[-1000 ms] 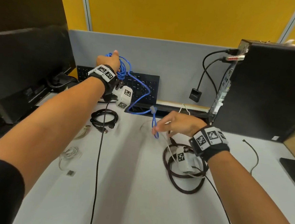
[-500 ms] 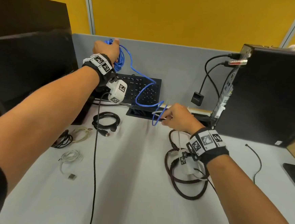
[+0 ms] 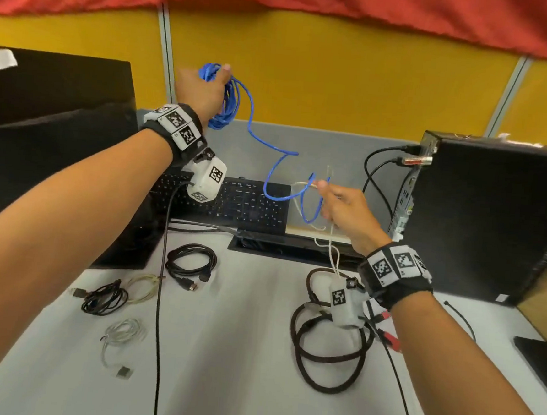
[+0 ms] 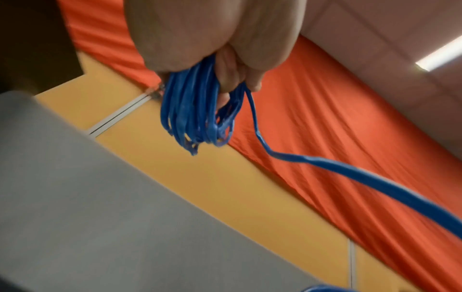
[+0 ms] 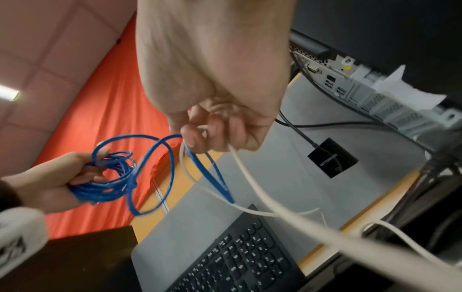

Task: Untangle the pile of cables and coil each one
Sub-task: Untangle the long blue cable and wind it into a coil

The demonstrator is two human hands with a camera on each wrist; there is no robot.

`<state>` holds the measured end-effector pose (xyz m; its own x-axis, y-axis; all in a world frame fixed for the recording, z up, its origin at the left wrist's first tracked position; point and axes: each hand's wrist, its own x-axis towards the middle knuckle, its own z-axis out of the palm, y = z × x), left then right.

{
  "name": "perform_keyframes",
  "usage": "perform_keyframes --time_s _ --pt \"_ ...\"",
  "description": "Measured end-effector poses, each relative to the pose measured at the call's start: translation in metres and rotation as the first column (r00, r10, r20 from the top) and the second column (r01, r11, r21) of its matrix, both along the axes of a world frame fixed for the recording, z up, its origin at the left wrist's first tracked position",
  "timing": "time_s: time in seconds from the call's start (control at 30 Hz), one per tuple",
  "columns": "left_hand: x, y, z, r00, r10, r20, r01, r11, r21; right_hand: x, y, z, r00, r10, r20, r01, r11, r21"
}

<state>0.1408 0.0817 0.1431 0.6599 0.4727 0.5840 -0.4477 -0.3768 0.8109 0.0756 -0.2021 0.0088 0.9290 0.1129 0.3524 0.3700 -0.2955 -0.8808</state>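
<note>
My left hand [image 3: 206,89] is raised high at the back and grips a bundle of blue cable loops [image 3: 229,104] [image 4: 192,110] [image 5: 107,181]. From that bundle a free length of the blue cable [image 3: 270,174] sags down and across to my right hand [image 3: 340,209] [image 5: 212,126]. There the fingers pinch its end loop together with a thin white cable [image 3: 331,244] [image 5: 252,185]. The white cable hangs down toward the desk behind my right wrist.
On the grey desk [image 3: 228,351] lie a thick brown cable [image 3: 326,355] under my right wrist, a coiled black cable [image 3: 192,261], a black and beige tangle [image 3: 111,296] and a small white cable [image 3: 121,336]. A keyboard [image 3: 249,205], a monitor [image 3: 51,144] and a computer tower [image 3: 494,218] ring the back.
Both hands have risen. The left hand lifted the blue bundle higher above the partition; the right hand lifted the blue cable's end and the white cable off the desk.
</note>
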Motion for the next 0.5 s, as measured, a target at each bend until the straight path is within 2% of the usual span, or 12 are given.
perform_keyframes --time_s 0.03,0.1,0.17,0.2,0.27,0.33,0.5 --pt "-0.003 -0.007 0.000 0.998 -0.066 -0.022 0.068 0.989 0.129 0.001 0.000 0.003 1.000 0.026 -0.007 -0.026 0.999 0.032" --pt "-0.010 -0.021 -0.005 0.982 -0.126 -0.141 0.174 0.894 0.412 0.002 -0.002 0.008 0.995 0.101 0.013 -0.102 0.994 0.035" --pt "-0.012 -0.033 -0.014 0.973 -0.050 -0.227 0.182 0.771 0.610 -0.001 -0.006 0.016 0.976 0.210 0.061 -0.201 0.971 -0.129" --pt "-0.011 -0.035 -0.018 0.972 -0.009 -0.234 0.163 0.744 0.648 -0.003 -0.009 0.019 0.961 0.269 0.065 -0.249 0.943 -0.220" --pt "-0.009 -0.033 -0.021 0.974 0.038 -0.225 0.124 0.741 0.660 -0.008 -0.016 0.022 0.934 0.357 0.034 -0.327 0.888 -0.324" --pt "-0.003 -0.021 -0.021 0.967 0.078 -0.244 0.087 0.795 0.600 -0.014 -0.024 0.023 0.916 0.400 -0.015 -0.380 0.856 -0.350" --pt "0.020 0.026 -0.024 0.922 0.209 -0.325 -0.083 0.929 0.362 -0.016 -0.035 0.015 0.931 0.355 -0.086 -0.356 0.833 -0.424"
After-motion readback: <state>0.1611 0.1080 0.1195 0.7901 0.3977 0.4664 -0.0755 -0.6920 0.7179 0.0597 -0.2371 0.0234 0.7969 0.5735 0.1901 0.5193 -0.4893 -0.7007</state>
